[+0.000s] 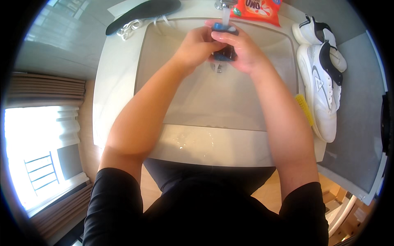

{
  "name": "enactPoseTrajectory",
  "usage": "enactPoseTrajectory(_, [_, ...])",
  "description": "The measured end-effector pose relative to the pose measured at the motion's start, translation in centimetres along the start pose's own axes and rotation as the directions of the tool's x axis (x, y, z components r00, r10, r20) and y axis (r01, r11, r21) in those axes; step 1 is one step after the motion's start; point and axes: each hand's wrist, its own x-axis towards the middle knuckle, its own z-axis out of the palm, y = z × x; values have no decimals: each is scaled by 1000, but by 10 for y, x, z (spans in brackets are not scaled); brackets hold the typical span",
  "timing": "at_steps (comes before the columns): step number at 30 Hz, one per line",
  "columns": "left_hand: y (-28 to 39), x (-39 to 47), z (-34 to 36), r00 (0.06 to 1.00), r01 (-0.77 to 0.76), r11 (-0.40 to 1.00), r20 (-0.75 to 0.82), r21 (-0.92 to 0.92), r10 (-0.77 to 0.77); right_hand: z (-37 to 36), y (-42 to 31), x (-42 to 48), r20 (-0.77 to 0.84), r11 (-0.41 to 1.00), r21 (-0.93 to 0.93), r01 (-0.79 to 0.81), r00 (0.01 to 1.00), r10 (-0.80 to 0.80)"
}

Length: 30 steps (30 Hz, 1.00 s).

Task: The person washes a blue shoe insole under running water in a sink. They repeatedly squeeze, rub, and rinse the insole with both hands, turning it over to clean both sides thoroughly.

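Observation:
Under the running faucet [227,4], my left hand [198,44] and my right hand [244,47] both grip a wet black and blue object [226,53], which looks like a bent shoe insole. Water falls onto its top edge, and my fingers cover much of it. Below it in the sink basin [203,101], water runs near the metal drain [218,67]. A dark shoe insole [144,13] lies on the counter at the back left, with white shoelaces [129,28] beside it.
An orange OMO detergent bag [260,11] lies behind the basin. White and black sneakers [318,83] stand along the right side of the counter [212,146], with a yellow brush [304,109] against the nearer one. Water drops wet the front counter edge.

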Motion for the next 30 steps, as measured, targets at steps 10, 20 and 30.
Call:
enactPoseTrajectory(10, [-10,5,23,857,-240,932,-391,272,335,10,-2,-1,-109,989,-35,146,983,-149])
enactPoseTrajectory(20, [-8,5,2,903,-184,950,-426,-252,62,12,0,4,-159,959,-285,7,986,-54])
enactPoseTrajectory(30, [-12,9,6,963,-96,958,-270,-269,21,20,2,9,-295,953,-303,15,949,-109])
